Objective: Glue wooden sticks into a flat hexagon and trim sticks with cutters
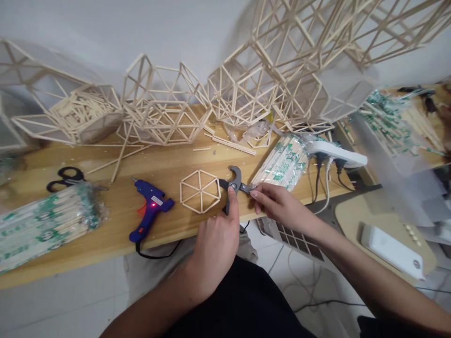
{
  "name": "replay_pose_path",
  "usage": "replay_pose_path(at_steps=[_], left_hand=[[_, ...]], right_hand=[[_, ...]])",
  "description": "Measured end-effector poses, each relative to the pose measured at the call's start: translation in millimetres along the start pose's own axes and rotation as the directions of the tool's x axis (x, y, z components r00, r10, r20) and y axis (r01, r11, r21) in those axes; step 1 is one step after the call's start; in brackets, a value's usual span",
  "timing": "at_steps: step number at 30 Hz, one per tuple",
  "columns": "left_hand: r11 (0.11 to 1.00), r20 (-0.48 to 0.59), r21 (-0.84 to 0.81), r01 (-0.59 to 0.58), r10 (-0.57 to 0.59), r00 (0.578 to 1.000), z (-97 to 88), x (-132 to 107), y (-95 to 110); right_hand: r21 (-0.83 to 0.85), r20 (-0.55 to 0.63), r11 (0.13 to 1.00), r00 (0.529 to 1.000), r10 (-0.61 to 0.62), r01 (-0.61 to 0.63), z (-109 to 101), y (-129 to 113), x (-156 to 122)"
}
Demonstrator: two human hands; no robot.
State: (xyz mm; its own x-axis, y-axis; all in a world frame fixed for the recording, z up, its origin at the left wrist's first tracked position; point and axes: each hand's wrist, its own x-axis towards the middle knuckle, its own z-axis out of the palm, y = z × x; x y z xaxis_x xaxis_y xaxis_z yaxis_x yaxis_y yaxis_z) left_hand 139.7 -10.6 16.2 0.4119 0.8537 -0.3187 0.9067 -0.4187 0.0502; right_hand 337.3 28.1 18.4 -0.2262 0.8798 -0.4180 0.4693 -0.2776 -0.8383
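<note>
My left hand has its index finger laid on the pivot of a dark grey hand cutter with a hooked jaw; its other fingers are curled, and partly hide one handle. The fingers of my right hand are closed in a pinch at the narrow right end of the same cutter. Whether a small piece is also in that pinch cannot be made out. Just left of the cutter, a flat hexagon of wooden sticks with spokes lies on the table, touching or nearly touching the cutter.
A blue glue gun with a red light lies left of the hexagon. Black scissors and bagged sticks are farther left. Another stick packet and a white power strip lie right. Stick lattices stand along the wall.
</note>
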Motion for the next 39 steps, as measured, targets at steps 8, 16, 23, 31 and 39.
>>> replay_pose_path(at_steps=[8, 16, 23, 31, 39], left_hand=[[1.000, -0.005, -0.024, 0.006, -0.006, 1.000, 2.0, 3, 3], [0.999, -0.025, -0.039, 0.029, -0.030, 0.999, -1.2, 4, 4], [0.998, -0.001, -0.022, 0.057, -0.057, 0.998, -6.2, 8, 5], [0.996, -0.014, -0.022, 0.083, -0.084, 0.996, -1.8, 2, 10], [0.994, -0.008, -0.048, 0.094, -0.095, 0.995, -6.4, 6, 7]], right_hand=[[-0.009, -0.008, 1.000, 1.000, 0.015, -0.015, -1, -1, 3], [0.030, -0.017, 1.000, 1.000, 0.004, -0.003, -1, -1, 4], [0.012, -0.037, 1.000, 0.999, -0.011, 0.011, 0, -2, 6], [-0.017, 0.006, 1.000, 1.000, -0.025, 0.025, -1, -3, 3], [0.020, -0.033, 1.000, 0.999, -0.020, 0.021, 6, 1, 6]])
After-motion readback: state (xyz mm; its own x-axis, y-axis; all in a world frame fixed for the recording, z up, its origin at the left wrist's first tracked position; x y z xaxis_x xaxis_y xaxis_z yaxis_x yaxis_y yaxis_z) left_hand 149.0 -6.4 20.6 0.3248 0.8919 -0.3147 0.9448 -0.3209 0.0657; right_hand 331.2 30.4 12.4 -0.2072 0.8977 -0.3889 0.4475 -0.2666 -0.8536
